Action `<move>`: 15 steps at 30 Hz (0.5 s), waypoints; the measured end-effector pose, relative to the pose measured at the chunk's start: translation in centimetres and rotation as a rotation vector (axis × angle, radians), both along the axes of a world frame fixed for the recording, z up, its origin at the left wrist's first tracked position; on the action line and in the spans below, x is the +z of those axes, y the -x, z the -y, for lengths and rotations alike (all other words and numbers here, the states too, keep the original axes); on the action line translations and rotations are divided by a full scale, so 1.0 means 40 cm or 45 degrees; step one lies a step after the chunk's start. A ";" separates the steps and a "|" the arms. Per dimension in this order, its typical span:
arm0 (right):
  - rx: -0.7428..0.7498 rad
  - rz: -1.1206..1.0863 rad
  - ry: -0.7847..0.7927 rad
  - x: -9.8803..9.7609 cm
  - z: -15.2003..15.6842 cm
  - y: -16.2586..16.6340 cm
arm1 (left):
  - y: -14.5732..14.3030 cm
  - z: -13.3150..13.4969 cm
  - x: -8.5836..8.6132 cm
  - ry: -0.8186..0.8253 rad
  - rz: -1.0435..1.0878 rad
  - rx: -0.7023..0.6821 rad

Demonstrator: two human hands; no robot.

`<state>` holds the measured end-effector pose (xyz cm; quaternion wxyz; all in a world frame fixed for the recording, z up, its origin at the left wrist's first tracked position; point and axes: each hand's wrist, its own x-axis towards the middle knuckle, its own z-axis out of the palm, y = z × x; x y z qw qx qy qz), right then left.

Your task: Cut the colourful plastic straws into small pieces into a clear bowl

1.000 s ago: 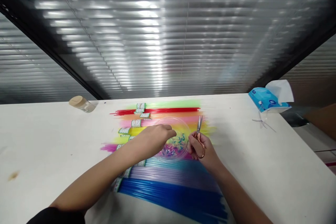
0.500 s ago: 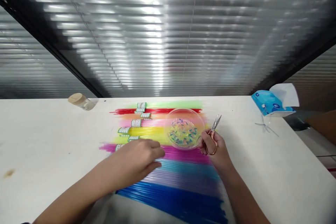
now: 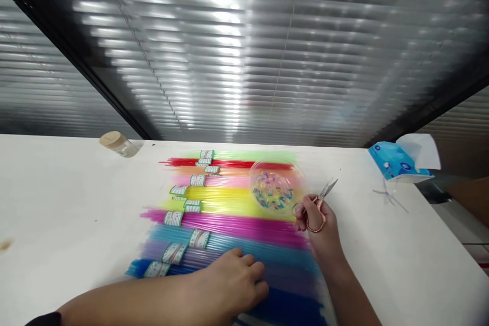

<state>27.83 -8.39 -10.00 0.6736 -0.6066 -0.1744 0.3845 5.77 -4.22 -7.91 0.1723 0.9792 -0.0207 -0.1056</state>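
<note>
Left hand (image 3: pixel 239 282) over the blue straws (image 3: pixel 292 308) and purple straws (image 3: pixel 202 258), fingers curled, close together; can't tell if they pinch or touch anything. Right hand (image 3: pixel 319 221) has fingers wrapped round the scissors (image 3: pixel 317 219) handles, blades slightly apart, tips up and right. Clear bowl (image 3: pixel 297 175) with cut bits (image 3: pixel 273 192) sits just left of right hand, over the upper straw rows. Table (image 3: pixel 367 244) also has jar (image 3: pixel 119 144) far left, tissues (image 3: pixel 397 160) far right.
</note>
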 end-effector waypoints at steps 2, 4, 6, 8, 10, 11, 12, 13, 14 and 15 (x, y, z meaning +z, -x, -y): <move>-0.068 -0.028 -0.025 0.007 0.000 0.000 | 0.004 -0.001 -0.006 -0.059 -0.007 0.026; -0.107 -0.037 -0.039 0.012 0.002 0.001 | 0.007 -0.006 -0.011 -0.080 0.037 0.051; -0.135 -0.034 -0.048 0.016 0.004 0.003 | 0.009 -0.017 -0.004 -0.062 0.077 0.069; -0.159 -0.032 -0.059 0.018 0.005 0.007 | 0.008 -0.043 0.022 0.001 0.068 0.077; -0.163 -0.039 -0.074 0.019 0.006 0.011 | 0.006 -0.084 0.061 0.081 0.011 0.114; -0.157 -0.044 -0.081 0.019 0.005 0.012 | 0.007 -0.112 0.082 0.096 -0.002 0.196; -0.147 -0.049 -0.090 0.019 0.005 0.013 | 0.009 -0.143 0.101 0.090 -0.002 0.318; -0.135 -0.054 -0.098 0.019 0.005 0.015 | 0.014 -0.178 0.117 0.067 0.001 0.463; -0.125 -0.056 -0.104 0.019 0.005 0.016 | 0.023 -0.216 0.128 0.047 -0.006 0.600; -0.116 -0.057 -0.107 0.018 0.005 0.017 | 0.036 -0.255 0.135 0.010 -0.012 0.748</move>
